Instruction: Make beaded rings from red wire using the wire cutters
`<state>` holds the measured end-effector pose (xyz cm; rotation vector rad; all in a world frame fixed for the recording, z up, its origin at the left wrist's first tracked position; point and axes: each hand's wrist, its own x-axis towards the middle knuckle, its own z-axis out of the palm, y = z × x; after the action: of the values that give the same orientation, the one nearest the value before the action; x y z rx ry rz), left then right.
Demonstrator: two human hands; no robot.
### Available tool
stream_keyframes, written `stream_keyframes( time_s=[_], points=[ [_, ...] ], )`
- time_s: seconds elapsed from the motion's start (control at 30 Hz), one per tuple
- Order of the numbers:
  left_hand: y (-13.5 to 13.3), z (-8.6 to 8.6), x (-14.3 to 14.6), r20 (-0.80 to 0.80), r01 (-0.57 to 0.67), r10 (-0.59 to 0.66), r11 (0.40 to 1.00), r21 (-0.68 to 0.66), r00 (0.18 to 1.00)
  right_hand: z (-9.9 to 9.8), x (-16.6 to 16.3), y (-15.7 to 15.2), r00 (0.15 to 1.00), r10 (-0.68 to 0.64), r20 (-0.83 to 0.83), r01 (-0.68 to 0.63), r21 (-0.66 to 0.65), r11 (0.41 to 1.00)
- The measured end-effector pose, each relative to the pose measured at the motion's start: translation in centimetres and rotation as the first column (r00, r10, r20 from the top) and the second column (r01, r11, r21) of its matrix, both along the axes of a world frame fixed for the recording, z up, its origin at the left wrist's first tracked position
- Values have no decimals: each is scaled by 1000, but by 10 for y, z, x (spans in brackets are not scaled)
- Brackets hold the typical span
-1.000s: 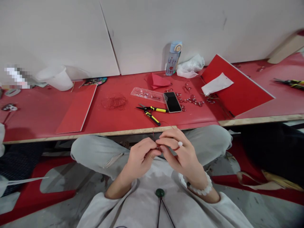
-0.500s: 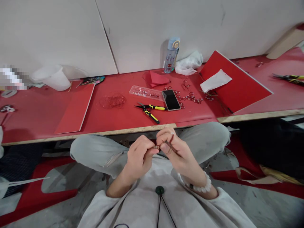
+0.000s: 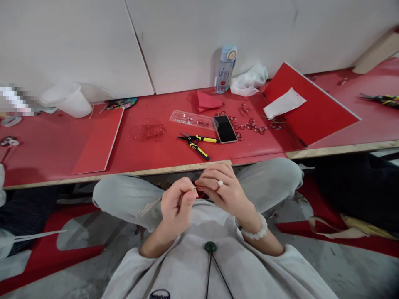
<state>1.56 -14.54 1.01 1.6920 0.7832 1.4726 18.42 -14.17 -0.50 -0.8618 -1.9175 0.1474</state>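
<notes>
Over my lap, in front of the table edge, my left hand [image 3: 177, 203] is closed in a pinch between thumb and forefinger. A tiny shiny piece shows at its fingertips, too small to make out fully, with a thin loop of red cord [image 3: 200, 192] beside it. My right hand [image 3: 229, 193], back turned up, bends its fingers onto the same red cord; its fingertips are partly hidden. Nearest on the table lie yellow-and-black pointed snips [image 3: 195, 143], handles spread, next to a phone [image 3: 225, 129].
A clear tray of beads [image 3: 190, 119], a tangle of red thread [image 3: 148, 130] and scattered beaded rings [image 3: 251, 125] lie on the red table. Behind stand a water bottle [image 3: 225, 70] and a plastic bag [image 3: 249, 80]. Red boards lie left [image 3: 101, 141] and right [image 3: 311, 120].
My right hand has rolled over so its back and ring show, its fingers shifting left. My left hand has moved slightly left, and a red loop now shows between them.
</notes>
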Motion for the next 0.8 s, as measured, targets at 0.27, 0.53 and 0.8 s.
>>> stream_keyframes(
  time_s=[0.27,0.53,0.8],
  points=[
    [-1,8,0,-122,98,-93,995,36,988,0,-5,-5,982,-127,-137,144,120,982],
    [3,5,2,-208,33,-15,996,86,978,13,-6,-9,969,65,-238,-79,-50,996],
    [8,6,6,-224,45,-13,990,137,974,22,-6,-13,954,30,-298,-82,-166,983]
  ],
)
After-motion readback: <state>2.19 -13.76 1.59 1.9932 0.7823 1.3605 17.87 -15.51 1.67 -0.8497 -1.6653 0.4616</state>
